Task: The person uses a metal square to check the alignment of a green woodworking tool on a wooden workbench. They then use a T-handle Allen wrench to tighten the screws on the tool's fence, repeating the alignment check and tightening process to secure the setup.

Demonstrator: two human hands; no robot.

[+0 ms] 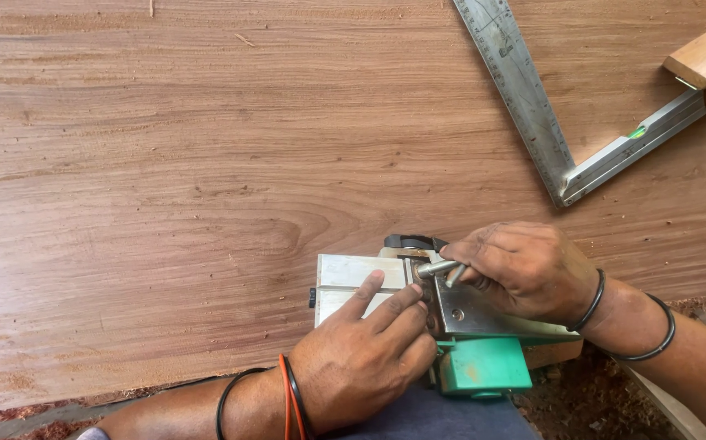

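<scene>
An upturned electric hand planer lies at the near edge of a large wooden board (206, 163), its flat metal sole plate (353, 273) facing up and its green body (483, 367) below. My left hand (361, 363) rests on the sole plate with its fingers spread flat, pressing near the cutter gap. My right hand (524, 269) grips a small metal socket wrench (438, 268), whose tip sits on the cutter drum area in the middle of the planer. Both wrists wear thin bands.
A metal try square with a wooden handle (532, 114) lies on the board at the upper right, with a small green level vial. Wood shavings (695, 314) cover the ground at the lower right. A dark cloth (442, 420) shows beneath the planer.
</scene>
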